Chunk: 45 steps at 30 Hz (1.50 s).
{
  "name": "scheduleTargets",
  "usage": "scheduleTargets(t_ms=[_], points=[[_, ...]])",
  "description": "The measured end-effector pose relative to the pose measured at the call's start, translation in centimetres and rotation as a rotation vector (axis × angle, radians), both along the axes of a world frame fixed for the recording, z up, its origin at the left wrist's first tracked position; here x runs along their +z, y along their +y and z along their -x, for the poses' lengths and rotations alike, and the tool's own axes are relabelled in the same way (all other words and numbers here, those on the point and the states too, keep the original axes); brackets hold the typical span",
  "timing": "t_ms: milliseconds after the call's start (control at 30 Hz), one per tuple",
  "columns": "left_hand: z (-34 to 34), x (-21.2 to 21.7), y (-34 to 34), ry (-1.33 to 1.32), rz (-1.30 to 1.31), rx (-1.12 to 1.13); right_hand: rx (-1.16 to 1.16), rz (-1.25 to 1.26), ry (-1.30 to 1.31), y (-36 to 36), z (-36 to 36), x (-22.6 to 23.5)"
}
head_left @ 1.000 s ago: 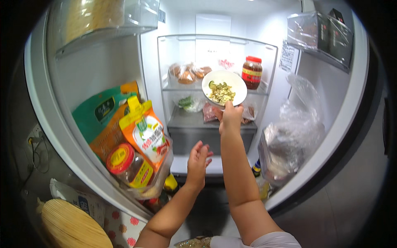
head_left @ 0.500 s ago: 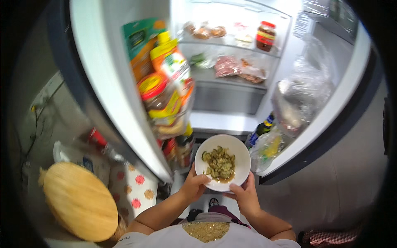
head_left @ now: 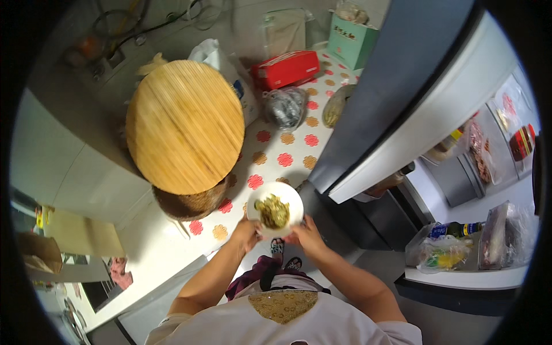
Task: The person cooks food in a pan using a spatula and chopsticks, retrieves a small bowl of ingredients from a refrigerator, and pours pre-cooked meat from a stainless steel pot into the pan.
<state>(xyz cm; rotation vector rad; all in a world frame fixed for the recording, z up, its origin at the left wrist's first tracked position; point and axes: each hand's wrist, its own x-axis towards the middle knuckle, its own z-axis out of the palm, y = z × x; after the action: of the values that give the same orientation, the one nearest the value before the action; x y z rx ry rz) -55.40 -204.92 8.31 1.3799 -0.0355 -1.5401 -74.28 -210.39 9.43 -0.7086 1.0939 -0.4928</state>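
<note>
While both hands meet in front of the person's chest, a small white bowl [head_left: 275, 209] sits between them, held level just past the edge of the counter [head_left: 172, 253]. It carries a heap of chopped greenish-yellow food [head_left: 273, 211] gathered at its middle. The left hand [head_left: 246, 233] cups the bowl's near left rim with fingers curled under it, and the right hand [head_left: 307, 234] grips the near right rim the same way, thumb toward the top edge.

On the counter, which wears a white covering dotted with red and orange flower shapes, a round woven basket [head_left: 192, 202] stands under a wide wooden lid [head_left: 185, 126]; what is inside cannot be seen. Farther back lie a knotted grey plastic bag [head_left: 286, 107], a red box [head_left: 286, 69] and a pale green paper bag [head_left: 352, 40].

To the right the fridge door [head_left: 402, 98] stands open. On its inner shelves are wrapped trays of meat [head_left: 480, 152] and a red-lidded jar [head_left: 521, 142], while the opposite door's lower shelf [head_left: 466, 276] holds a dark bottle [head_left: 457, 230] and clear bags of food [head_left: 440, 256].
</note>
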Motion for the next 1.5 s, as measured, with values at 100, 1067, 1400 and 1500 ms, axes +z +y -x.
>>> scheduleTargets(t_ms=[100,1067,1400,1500], points=[[-2.6,-3.7,-1.9,0.003,0.006,0.208,0.139,0.064,0.03,-3.6,-4.8,-3.0],[23.3,11.1,-16.4,-1.178,1.675,-0.17,-1.92,0.817,1.63,6.5,32.0,14.5],[34.8,13.3,-22.6,-1.585,1.646,-0.281,-1.35,1.196,1.622,1.2,26.7,12.8],[36.0,14.3,-23.0,-1.599,1.599,-0.391,-1.254,1.389,1.585,-1.9,26.9,12.5]])
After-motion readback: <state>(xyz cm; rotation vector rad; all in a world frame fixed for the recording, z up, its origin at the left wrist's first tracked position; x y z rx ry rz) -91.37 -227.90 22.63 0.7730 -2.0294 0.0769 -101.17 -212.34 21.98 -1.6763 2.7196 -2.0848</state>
